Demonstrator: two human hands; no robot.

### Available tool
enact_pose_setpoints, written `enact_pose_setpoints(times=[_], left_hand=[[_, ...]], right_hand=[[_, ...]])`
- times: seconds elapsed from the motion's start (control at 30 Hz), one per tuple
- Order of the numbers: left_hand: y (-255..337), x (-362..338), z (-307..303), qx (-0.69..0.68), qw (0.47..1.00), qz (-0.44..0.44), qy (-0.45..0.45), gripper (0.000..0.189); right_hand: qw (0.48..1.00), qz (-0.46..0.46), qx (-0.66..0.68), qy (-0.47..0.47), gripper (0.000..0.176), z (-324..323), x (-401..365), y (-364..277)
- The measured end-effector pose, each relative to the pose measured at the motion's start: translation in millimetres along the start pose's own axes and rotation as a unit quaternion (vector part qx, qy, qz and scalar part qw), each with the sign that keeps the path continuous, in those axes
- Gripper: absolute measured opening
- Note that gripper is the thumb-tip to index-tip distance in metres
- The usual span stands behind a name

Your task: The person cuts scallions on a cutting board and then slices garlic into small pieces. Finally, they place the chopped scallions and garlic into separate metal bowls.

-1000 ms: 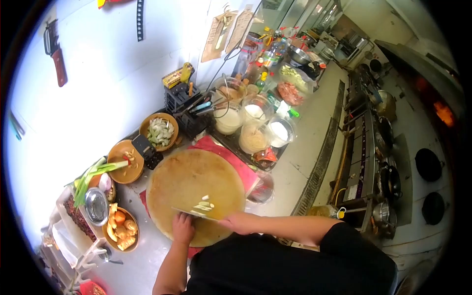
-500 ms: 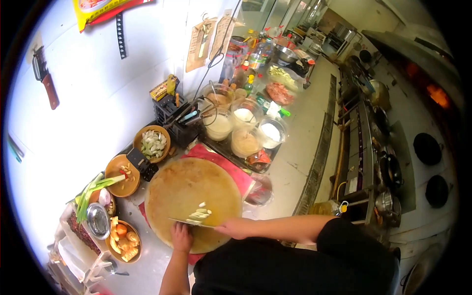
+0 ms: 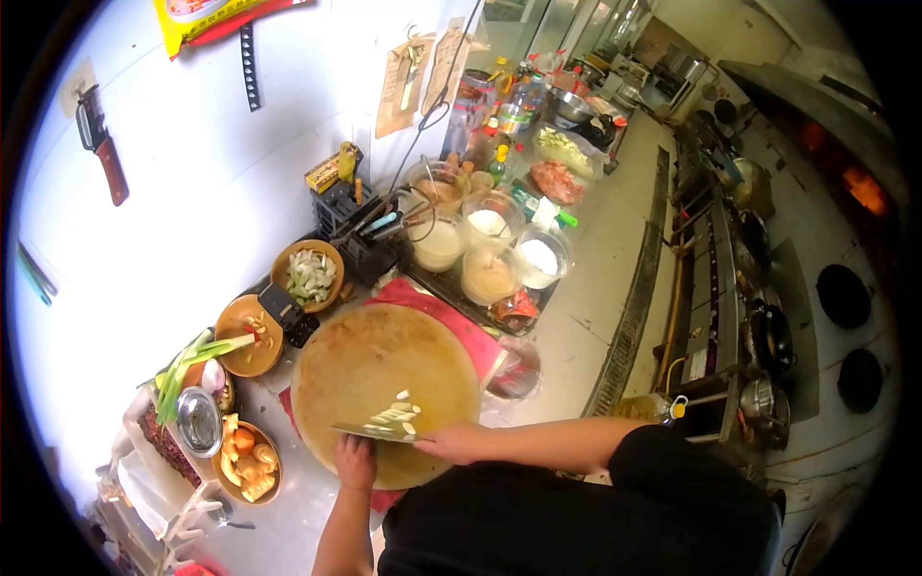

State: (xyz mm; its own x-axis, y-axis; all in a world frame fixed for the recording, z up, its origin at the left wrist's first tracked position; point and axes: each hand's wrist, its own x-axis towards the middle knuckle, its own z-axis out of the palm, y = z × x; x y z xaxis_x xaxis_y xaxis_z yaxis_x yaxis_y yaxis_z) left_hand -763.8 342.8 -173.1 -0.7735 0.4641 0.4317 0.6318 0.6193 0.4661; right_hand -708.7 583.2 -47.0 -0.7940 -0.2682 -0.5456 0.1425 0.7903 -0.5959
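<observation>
A broad-bladed cleaver (image 3: 373,433) lies across the lower part of a round wooden chopping board (image 3: 370,350). My right hand (image 3: 453,444) is closed round its handle at the blade's right end. My left hand (image 3: 356,465) rests on the board at the near side of the blade, fingertips curled against it. Whatever those fingers press on is hidden by the hand and blade. Along the far side of the blade lie several thin pale slices (image 3: 396,415), which look like garlic.
Beyond the board stand tubs of powders (image 3: 488,274) on a dark tray. At left are bowls of chopped scallion (image 3: 309,276), garlic and chili (image 3: 248,336), and ginger (image 3: 252,465). A black knife rack (image 3: 353,226) stands against the wall. Stoves (image 3: 706,317) line the right.
The pale slices are spread slightly wider beyond the blade, with more pieces toward the right. Both hands stay nearly in place. The whole view has shifted a little.
</observation>
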Motion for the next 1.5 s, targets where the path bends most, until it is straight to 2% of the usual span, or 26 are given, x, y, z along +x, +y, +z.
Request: enact_pose_setpoints(times=[0.13,0.2,0.33,0.43,0.5,0.53,0.6,0.73,0.8,0.9,1.0,1.13,1.2,1.23,1.3,1.43,1.5], left_hand=[[4,0,-13,0.001,0.999,-0.003,-0.039,0.017],[11,8,-21,0.049,0.998,0.025,-0.016,0.018],[-2,-4,-5,0.044,0.999,0.005,-0.001,0.021],[-8,-13,0,0.034,0.999,-0.007,0.026,0.024],[-7,-11,-9,0.025,1.0,-0.006,-0.005,0.026],[-6,-11,-11,0.027,1.0,-0.006,-0.006,0.026],[-6,-12,-13,0.032,0.999,-0.002,0.004,0.026],[-10,-14,-13,0.04,0.999,-0.03,-0.01,0.025],[-9,-12,-15,0.025,0.999,-0.037,-0.004,0.024],[-12,-9,-17,0.03,0.999,-0.001,0.025,0.023],[-16,-17,-14,0.033,0.999,-0.035,-0.008,0.022],[-18,-16,-13,0.043,0.999,-0.026,-0.012,0.02],[-18,-16,-13,0.032,0.999,-0.036,0.001,0.019],[-20,-18,-11,0.031,0.999,-0.037,0.001,0.019],[-23,-20,-8,0.033,0.999,-0.028,0.011,0.02],[-27,-25,-12,0.021,1.0,-0.021,0.002,0.021],[-25,-21,-14,0.014,0.999,-0.04,-0.004,0.021]], right_hand=[[0.997,-0.015,0.074,0.018,0.053,11,24,-2],[0.997,-0.03,0.064,-0.013,0.054,-7,20,-3],[0.998,-0.009,0.004,-0.057,0.054,-21,-2,-11],[0.999,0.006,-0.009,-0.053,0.054,-2,9,-9],[0.994,-0.019,0.103,0.016,0.054,13,33,-7],[0.994,-0.021,0.104,0.016,0.054,14,39,-2],[0.998,-0.051,0.039,-0.016,0.054,13,47,4],[0.997,-0.075,0.018,-0.021,0.053,-31,-5,-28],[0.998,-0.006,0.011,-0.066,0.051,-27,-8,-29],[0.999,-0.017,0.031,-0.022,0.051,4,22,-19],[0.998,-0.059,0.012,-0.035,0.052,7,50,-17],[0.997,-0.054,0.018,-0.05,0.054,-16,21,-27],[0.997,-0.06,0.029,-0.026,0.053,-27,0,-39],[0.998,-0.059,0.029,-0.027,0.053,-16,7,-31],[0.999,0.014,0.016,-0.051,0.053,9,27,-21],[0.997,-0.01,0.052,-0.048,0.054,11,45,-25],[0.996,-0.072,0.023,-0.045,0.054,1,42,-21]])
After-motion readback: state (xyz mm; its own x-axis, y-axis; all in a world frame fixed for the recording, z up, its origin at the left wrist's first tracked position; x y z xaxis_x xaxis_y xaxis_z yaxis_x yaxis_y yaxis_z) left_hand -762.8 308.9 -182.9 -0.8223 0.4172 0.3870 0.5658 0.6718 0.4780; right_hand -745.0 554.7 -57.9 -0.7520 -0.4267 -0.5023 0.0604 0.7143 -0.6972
